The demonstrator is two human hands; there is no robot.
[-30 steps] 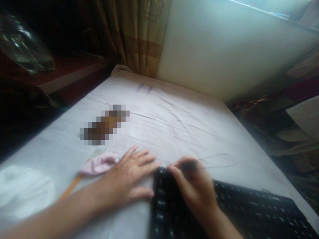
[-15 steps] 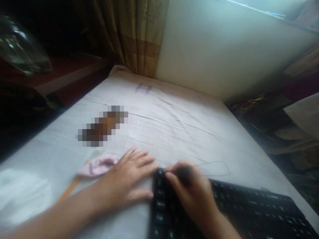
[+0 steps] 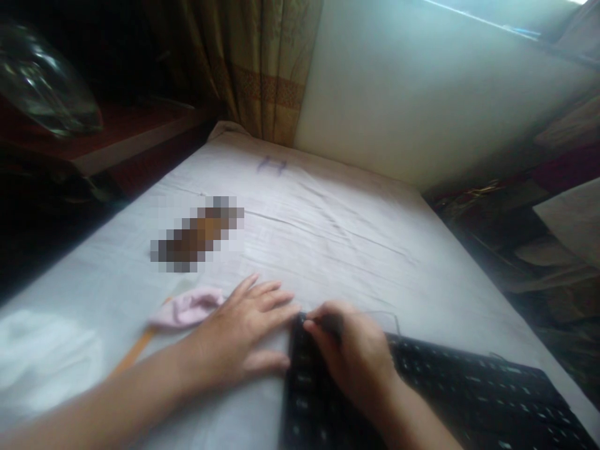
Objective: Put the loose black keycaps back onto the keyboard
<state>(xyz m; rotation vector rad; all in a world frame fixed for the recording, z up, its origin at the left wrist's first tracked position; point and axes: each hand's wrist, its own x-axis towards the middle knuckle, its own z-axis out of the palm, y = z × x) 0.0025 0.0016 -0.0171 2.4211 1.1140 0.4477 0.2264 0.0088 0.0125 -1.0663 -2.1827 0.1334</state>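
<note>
A black keyboard (image 3: 469, 381) lies at the lower right, its left end nearest my hands. My left hand (image 3: 255, 328) rests on the sheet with its fingers spread, fingertips at the keyboard's left edge, and holds nothing. Over the keyboard's upper left corner, my right hand (image 3: 360, 353) is closed around a small dark object (image 3: 332, 324). Most of that object is hidden by the fingers, so its kind is unclear. A thin wire-like loop (image 3: 397, 324) shows behind this hand. Beside my left wrist lies a crumpled pink cloth (image 3: 190, 307).
An orange stick-like item (image 3: 135, 350) runs under the pink cloth. White crumpled material (image 3: 47, 362) lies at the left. A blurred-out brown item (image 3: 197, 234) is on the pale sheet (image 3: 309, 250). A glass vessel (image 3: 51, 87) stands on a reddish-brown shelf (image 3: 135, 134).
My right hand has shifted slightly left at the keyboard's corner. The thin loop behind it reaches less far right. My left hand stays spread in the same place.
</note>
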